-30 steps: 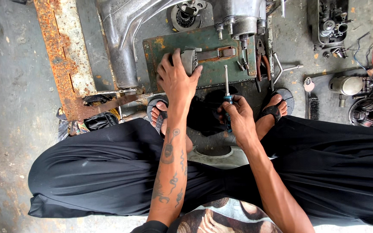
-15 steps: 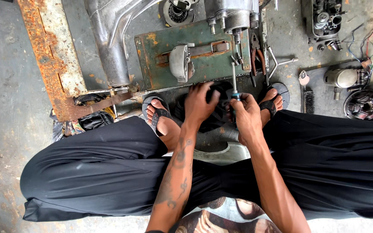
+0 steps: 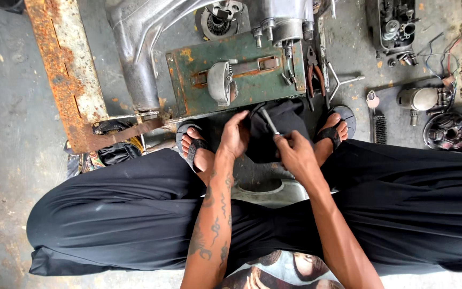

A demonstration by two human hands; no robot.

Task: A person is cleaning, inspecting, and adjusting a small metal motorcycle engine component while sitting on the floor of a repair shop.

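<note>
I sit low on the floor with my knees spread, in black trousers. My right hand (image 3: 297,156) grips a screwdriver (image 3: 269,121) whose metal shaft leans up and to the left. My left hand (image 3: 235,136) rests close beside it, fingers curled onto a dark object (image 3: 284,120) lying between my sandalled feet. The two hands nearly touch. Just under them a grey metal casing (image 3: 266,188) shows between my legs. What the screwdriver tip meets is hidden by the dark object.
A green metal box (image 3: 247,88) lies just beyond my hands with a grey rounded part (image 3: 220,83) on it. Red-handled pliers (image 3: 314,72), an engine block (image 3: 287,21), a rusty beam (image 3: 65,69), a wire brush (image 3: 379,129) and engine parts (image 3: 446,130) surround it.
My left hand has left the grey part on the green box and come back between my feet. The screwdriver in my right hand has tilted from upright to leaning left.
</note>
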